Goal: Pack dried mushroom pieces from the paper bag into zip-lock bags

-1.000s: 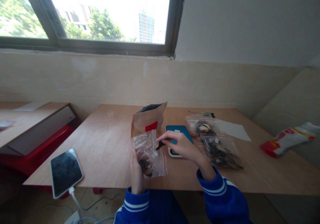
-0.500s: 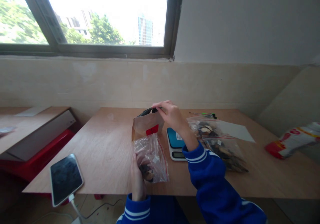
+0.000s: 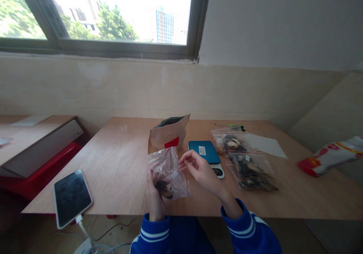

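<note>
A plain workroom, though whether office or home is hard to say: a tiled lower wall [image 3: 113, 87], a window [image 3: 113, 19] onto trees and a tower block, and a plywood tabletop [image 3: 107, 171] carrying a digital scale [image 3: 205, 155], a charging phone [image 3: 72, 197] and zip bags [image 3: 249, 171] of dried pieces.

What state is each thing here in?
Clear zip bag, held up, dark pieces inside
Left hand, gripping the bag
Right hand, open, empty
Kraft pouch, upright, top open
Digital scale, flat on table
Phone, face up, plugged in, screen dark
Two filled zip bags, lying flat
</note>
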Demonstrator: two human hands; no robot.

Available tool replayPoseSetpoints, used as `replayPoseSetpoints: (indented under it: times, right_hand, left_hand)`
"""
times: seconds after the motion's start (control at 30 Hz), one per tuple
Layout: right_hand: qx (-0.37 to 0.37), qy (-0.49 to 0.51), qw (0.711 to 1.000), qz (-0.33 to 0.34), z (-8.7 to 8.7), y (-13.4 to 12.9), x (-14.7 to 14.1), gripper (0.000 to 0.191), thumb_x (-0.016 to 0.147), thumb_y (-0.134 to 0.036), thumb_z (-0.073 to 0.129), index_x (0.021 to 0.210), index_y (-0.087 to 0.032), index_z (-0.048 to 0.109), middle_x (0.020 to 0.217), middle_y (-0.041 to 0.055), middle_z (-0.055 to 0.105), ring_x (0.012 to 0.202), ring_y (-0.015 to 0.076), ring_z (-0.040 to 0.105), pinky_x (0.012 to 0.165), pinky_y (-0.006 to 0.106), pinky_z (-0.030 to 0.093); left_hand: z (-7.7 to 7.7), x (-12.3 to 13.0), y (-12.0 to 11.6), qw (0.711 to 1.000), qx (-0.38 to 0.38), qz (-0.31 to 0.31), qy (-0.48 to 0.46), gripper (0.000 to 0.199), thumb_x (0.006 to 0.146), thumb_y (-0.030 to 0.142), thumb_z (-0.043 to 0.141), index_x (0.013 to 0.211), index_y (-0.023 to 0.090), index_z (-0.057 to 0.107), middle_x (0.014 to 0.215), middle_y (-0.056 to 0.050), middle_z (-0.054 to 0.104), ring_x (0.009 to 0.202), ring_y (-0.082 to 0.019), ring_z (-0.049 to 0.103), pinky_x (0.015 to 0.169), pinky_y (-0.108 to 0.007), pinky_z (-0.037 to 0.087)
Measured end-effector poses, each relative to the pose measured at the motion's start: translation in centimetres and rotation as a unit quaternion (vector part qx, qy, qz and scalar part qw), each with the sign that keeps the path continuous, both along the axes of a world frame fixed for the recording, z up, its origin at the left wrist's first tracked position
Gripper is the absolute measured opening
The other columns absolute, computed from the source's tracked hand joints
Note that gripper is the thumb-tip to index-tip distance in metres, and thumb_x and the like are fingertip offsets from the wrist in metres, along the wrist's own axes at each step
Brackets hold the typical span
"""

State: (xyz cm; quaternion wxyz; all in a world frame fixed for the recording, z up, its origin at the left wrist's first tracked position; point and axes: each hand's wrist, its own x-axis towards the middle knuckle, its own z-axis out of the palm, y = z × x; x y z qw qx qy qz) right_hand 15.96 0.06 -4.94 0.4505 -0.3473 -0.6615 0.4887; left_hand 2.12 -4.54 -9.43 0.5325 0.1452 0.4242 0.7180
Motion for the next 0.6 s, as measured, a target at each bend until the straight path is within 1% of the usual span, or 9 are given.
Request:
replayPoseSetpoints:
  times: [0.07, 0.13, 0.23, 0.3, 0.37, 0.43, 0.5, 0.57, 0.6]
  right_hand:
    - [-0.029, -0.016, 0.999, 0.013, -0.6, -0.5, -0.4, 0.007, 0.088, -0.028, 0.053, 0.087, -0.021, 0.053, 0.077, -0.0011, 0.058, 0.068, 0.0122, 0.062, 0.064, 0.026, 0.054]
    - [-0.026, -0.028, 0.999, -0.005, -0.6, -0.9, -0.7, 0.007, 0.087, -0.028, 0.055, 0.087, -0.020, 0.054, 0.073, -0.0017, 0.057, 0.064, 0.0120, 0.061, 0.061, 0.025, 0.054]
    - [-0.002, -0.034, 0.999, -0.035, 0.1, -1.4, -0.8, 0.009, 0.088, -0.026, 0.053, 0.092, -0.020, 0.058, 0.083, 0.0015, 0.060, 0.071, 0.0129, 0.062, 0.066, 0.026, 0.054]
    - [0.031, -0.069, 0.996, -0.049, 0.5, -1.7, -0.7, 0.014, 0.089, -0.023, 0.050, 0.096, -0.020, 0.062, 0.092, 0.0042, 0.061, 0.080, 0.0144, 0.062, 0.071, 0.027, 0.054]
    - [0.066, -0.122, 0.989, -0.056, 0.7, -2.0, -0.6, 0.022, 0.089, -0.018, 0.047, 0.098, -0.020, 0.067, 0.093, 0.0054, 0.060, 0.086, 0.0158, 0.061, 0.077, 0.028, 0.052]
    - [0.071, -0.150, 0.985, -0.036, 0.5, -2.4, -0.7, 0.029, 0.088, -0.013, 0.044, 0.098, -0.021, 0.071, 0.089, 0.0050, 0.060, 0.085, 0.0155, 0.061, 0.078, 0.027, 0.051]
    - [0.021, -0.129, 0.991, 0.016, 0.2, -2.6, -0.9, 0.034, 0.088, -0.011, 0.042, 0.100, -0.022, 0.071, 0.092, 0.0046, 0.060, 0.077, 0.0135, 0.063, 0.070, 0.026, 0.053]
    - [-0.058, -0.095, 0.991, 0.071, -0.4, -2.6, -1.2, 0.033, 0.088, -0.015, 0.042, 0.106, -0.022, 0.070, 0.096, 0.0049, 0.062, 0.064, 0.0118, 0.063, 0.057, 0.025, 0.053]
    - [-0.084, -0.090, 0.989, 0.083, -0.7, -2.6, -1.4, 0.031, 0.089, -0.018, 0.044, 0.108, -0.022, 0.068, 0.098, 0.0055, 0.063, 0.059, 0.0118, 0.063, 0.053, 0.025, 0.052]
  left_hand:
    - [-0.3, 0.0, 0.1, 1.000, -0.003, -0.011, 0.007, 0.051, 0.084, 0.058, 0.048, 0.117, 0.022, 0.059, 0.103, -0.007, 0.071, 0.082, -0.018, 0.068, 0.067, -0.028, 0.053]
    - [-0.5, 0.0, 0.1, 1.000, -0.021, -0.016, 0.011, 0.053, 0.083, 0.059, 0.047, 0.118, 0.021, 0.060, 0.099, -0.008, 0.072, 0.081, -0.019, 0.069, 0.066, -0.028, 0.054]
    - [-0.5, 0.0, 0.1, 1.000, -0.016, -0.019, 0.018, 0.055, 0.083, 0.059, 0.047, 0.120, 0.020, 0.060, 0.098, -0.009, 0.072, 0.085, -0.021, 0.069, 0.069, -0.030, 0.055]
    - [-0.4, 0.1, 0.0, 0.999, 0.003, -0.023, 0.029, 0.056, 0.084, 0.060, 0.047, 0.122, 0.020, 0.059, 0.102, -0.009, 0.071, 0.091, -0.023, 0.069, 0.073, -0.032, 0.055]
    - [-0.4, 0.1, 0.0, 0.999, 0.011, -0.024, 0.047, 0.057, 0.084, 0.060, 0.047, 0.124, 0.021, 0.057, 0.103, -0.009, 0.071, 0.094, -0.024, 0.068, 0.076, -0.034, 0.055]
    - [-0.4, 0.2, 0.0, 0.997, 0.018, -0.018, 0.066, 0.057, 0.084, 0.060, 0.047, 0.125, 0.021, 0.056, 0.103, -0.009, 0.072, 0.095, -0.024, 0.068, 0.077, -0.035, 0.055]
    - [-0.6, 0.1, 0.0, 0.996, 0.023, -0.011, 0.080, 0.056, 0.084, 0.059, 0.046, 0.122, 0.020, 0.059, 0.104, -0.009, 0.072, 0.096, -0.023, 0.068, 0.079, -0.035, 0.054]
    - [-0.9, 0.0, 0.1, 0.996, 0.018, -0.006, 0.088, 0.055, 0.084, 0.060, 0.046, 0.116, 0.018, 0.063, 0.105, -0.009, 0.071, 0.098, -0.024, 0.067, 0.083, -0.035, 0.054]
    - [-1.0, 0.0, 0.1, 0.996, 0.012, -0.003, 0.091, 0.054, 0.084, 0.060, 0.047, 0.113, 0.017, 0.065, 0.106, -0.009, 0.071, 0.100, -0.024, 0.066, 0.084, -0.035, 0.053]
